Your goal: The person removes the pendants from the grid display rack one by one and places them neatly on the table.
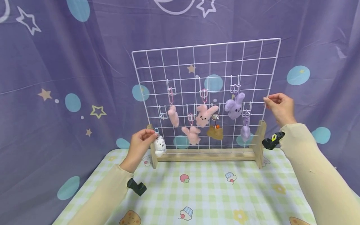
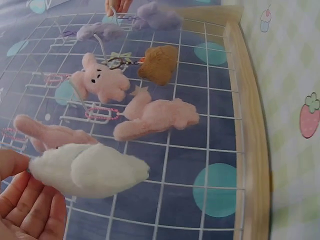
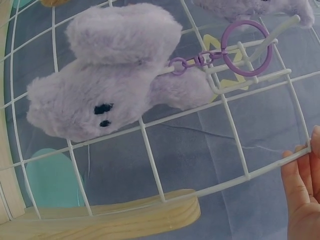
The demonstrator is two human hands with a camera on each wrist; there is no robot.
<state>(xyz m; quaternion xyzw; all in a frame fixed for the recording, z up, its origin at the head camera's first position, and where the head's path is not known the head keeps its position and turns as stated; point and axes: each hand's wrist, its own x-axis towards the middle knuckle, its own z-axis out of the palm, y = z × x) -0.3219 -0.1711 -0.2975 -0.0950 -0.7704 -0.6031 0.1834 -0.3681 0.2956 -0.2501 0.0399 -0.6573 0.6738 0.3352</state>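
Observation:
My left hand (image 1: 139, 146) pinches the top of a white plush dog keychain (image 1: 160, 147), which hangs in front of the rack's lower left corner. Its light-blue clasp (image 1: 156, 130) sticks up above the fingertips. In the left wrist view, the plush dog (image 2: 90, 170) lies across the view beside the fingers. My right hand (image 1: 282, 109) pinches the right edge wire of a white grid rack (image 1: 206, 45). A wire hook (image 1: 163, 116) with nothing hanging on it is above the left hand. Nearest the right hand hang purple plush rabbits (image 1: 235, 107).
Pink plush rabbits (image 1: 206, 115) and a brown plush keychain (image 1: 215, 132) hang from hooks on the grid. A wooden base (image 1: 206, 155) with two side posts carries the rack. Below it spreads a green checked tablecloth (image 1: 208, 193); behind is a purple curtain (image 1: 112, 40).

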